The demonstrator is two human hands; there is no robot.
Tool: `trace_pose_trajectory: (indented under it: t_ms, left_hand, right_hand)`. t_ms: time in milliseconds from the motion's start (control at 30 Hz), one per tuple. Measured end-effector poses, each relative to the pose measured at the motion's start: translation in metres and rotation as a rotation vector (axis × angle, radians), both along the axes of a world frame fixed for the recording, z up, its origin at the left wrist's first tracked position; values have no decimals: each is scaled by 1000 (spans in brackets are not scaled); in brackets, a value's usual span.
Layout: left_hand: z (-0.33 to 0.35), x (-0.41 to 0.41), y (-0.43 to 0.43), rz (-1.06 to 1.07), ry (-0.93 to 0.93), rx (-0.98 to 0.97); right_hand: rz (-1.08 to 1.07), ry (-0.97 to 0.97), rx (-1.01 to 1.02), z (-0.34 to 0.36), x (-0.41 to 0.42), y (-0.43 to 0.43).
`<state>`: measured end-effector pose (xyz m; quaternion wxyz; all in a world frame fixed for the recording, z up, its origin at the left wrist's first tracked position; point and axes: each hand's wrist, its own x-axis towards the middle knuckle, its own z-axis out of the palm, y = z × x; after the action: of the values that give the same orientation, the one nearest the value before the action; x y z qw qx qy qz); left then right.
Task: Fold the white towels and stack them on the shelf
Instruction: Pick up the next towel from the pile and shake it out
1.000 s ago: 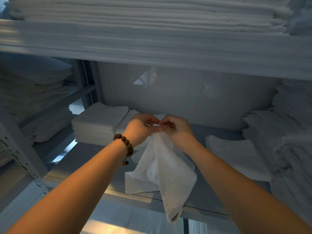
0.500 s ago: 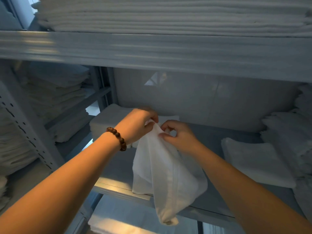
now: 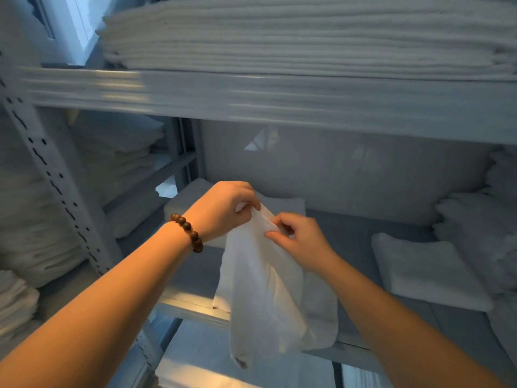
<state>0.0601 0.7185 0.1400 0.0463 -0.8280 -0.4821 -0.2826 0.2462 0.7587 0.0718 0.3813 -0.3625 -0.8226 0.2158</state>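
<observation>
A white towel (image 3: 268, 292) hangs loose in front of the grey shelf (image 3: 349, 242). My left hand (image 3: 223, 208), with a bead bracelet on its wrist, pinches the towel's top corner. My right hand (image 3: 302, 239) pinches the upper edge just to the right and a little lower. The towel's lower end droops past the shelf's front edge. Behind my left hand a low stack of folded white towels (image 3: 282, 204) lies on the shelf, partly hidden.
A folded towel (image 3: 425, 270) lies at the shelf's right, beside a tall pile (image 3: 484, 219). The upper shelf (image 3: 279, 102) carries a wide stack of linen (image 3: 279, 37). A perforated upright post (image 3: 53, 191) stands left, with more linen (image 3: 36, 239) behind it.
My hands have drawn apart along the towel's top edge, the right one sliding lower and rightward. The view has shifted left and tilted up, showing more of the upper shelf.
</observation>
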Motion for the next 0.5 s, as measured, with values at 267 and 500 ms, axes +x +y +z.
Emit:
trace_pose_trajectory:
  t_ms: [267, 500]
  left_hand:
    - [22, 8, -65, 97, 28, 179]
    - [17, 6, -117, 282, 11, 198]
  right_hand:
    - [37, 97, -53, -10, 31, -56]
    - [128, -1, -202, -46, 50, -96]
